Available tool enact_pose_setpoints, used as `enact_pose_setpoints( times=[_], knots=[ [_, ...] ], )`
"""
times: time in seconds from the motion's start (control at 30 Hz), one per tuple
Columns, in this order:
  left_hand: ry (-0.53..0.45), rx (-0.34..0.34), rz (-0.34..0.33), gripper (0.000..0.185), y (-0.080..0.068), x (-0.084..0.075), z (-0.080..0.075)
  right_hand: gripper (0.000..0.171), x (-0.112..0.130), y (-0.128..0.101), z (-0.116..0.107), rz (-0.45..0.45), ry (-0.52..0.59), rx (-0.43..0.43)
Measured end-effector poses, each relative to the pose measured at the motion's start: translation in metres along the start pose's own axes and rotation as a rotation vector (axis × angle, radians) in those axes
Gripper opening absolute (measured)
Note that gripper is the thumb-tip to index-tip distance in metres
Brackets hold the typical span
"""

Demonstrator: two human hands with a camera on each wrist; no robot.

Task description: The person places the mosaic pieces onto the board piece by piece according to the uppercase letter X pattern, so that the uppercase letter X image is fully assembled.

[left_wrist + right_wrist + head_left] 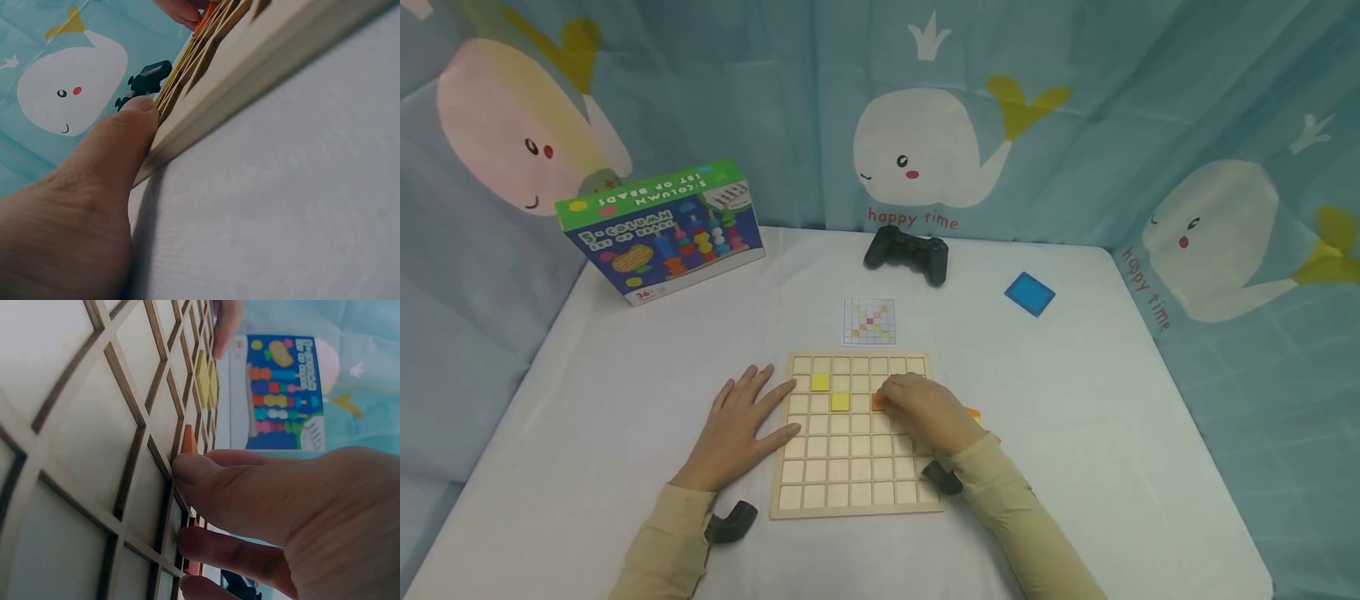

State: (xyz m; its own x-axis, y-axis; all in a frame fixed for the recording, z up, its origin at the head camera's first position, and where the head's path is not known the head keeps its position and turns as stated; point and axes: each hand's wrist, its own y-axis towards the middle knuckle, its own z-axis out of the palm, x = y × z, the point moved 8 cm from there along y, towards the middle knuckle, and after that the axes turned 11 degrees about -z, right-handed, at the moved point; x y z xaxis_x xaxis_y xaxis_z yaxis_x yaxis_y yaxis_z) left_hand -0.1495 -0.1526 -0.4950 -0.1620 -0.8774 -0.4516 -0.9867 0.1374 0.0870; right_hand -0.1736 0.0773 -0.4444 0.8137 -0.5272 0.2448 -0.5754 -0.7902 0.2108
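Sleeved arms reach over a wooden grid board [850, 492] as an orange tile [879, 403] goes into a cell.
Right hand [925, 412] pinches the tile mid-board, beside two yellow tiles [831, 392]; left hand [741, 429] lies flat, bracing the board's edge. Seating the tile flush likely comes next, guided by the pattern card [869, 322].

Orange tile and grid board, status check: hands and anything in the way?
Left hand flat, bracing the grid board edge. Right hand pinches the orange tile on a cell. Two yellow tiles seated. Nothing obstructing.
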Motion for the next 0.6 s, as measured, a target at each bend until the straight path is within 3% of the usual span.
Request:
enact_pose_setpoints(
  times=[0.3, 0.6],
  knots=[
    [-0.006, 0.007, -0.004, 0.07, -0.0005, 0.0032, 0.0056, 0.011, 0.0, -0.001, -0.0007, 0.004, 0.025, -0.004],
    [0.004, -0.007, 0.002, 0.07, -0.0003, 0.0016, 0.0018, 0.01, 0.0021, -0.0003, -0.0059, -0.028, 0.018, 0.016]
  ],
)
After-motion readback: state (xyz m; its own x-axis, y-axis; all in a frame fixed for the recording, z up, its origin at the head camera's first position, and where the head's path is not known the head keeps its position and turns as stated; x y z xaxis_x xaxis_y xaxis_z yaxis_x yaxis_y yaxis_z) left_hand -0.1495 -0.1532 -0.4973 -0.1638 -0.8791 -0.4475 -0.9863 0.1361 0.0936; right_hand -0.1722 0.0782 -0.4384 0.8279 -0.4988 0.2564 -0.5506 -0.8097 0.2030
